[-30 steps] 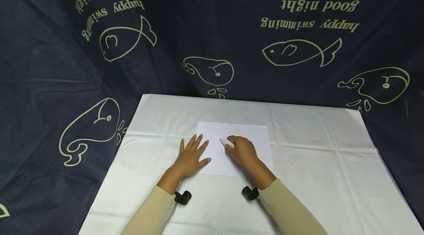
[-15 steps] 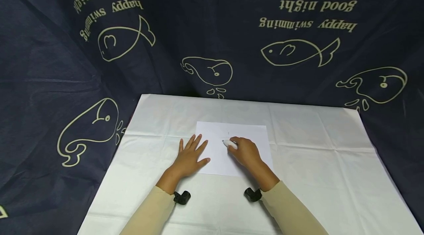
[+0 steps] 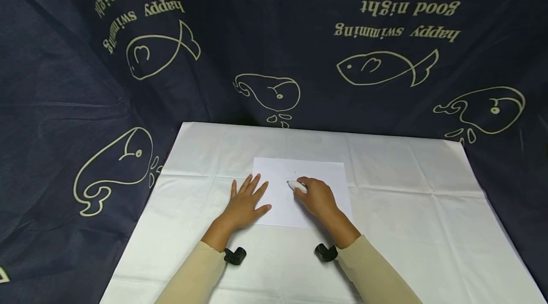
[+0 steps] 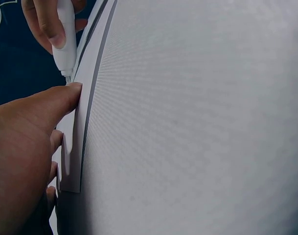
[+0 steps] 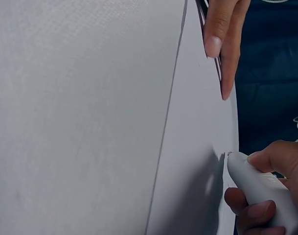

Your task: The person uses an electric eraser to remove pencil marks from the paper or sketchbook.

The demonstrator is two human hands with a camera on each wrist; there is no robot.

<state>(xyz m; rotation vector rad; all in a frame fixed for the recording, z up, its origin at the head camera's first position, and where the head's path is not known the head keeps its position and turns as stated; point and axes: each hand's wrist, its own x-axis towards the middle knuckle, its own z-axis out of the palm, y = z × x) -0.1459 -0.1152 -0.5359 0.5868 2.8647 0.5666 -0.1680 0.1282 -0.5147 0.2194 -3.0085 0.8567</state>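
A sheet of white paper lies on the covered table. Spread fingers of my left hand rest flat over its left side. My right hand grips a thick white pen above the middle of the sheet. In the left wrist view the pen narrows to a thin metallic tip, seen close behind the left thumb. From the right wrist view, the thumb and curled fingers hold the pen on opposite sides, its shadow falling on the paper. Whether the tip touches the sheet, I cannot tell. A small faint mark shows above the pen.
White creased cloth covers the table. A dark blue curtain with fish and whale drawings hangs along its back and sides. Each wrist wears a small black camera, the left camera and the right camera.
My right hand has shifted slightly to the right with the pen over the last second, then stayed almost still. The left hand keeps its place on the paper.
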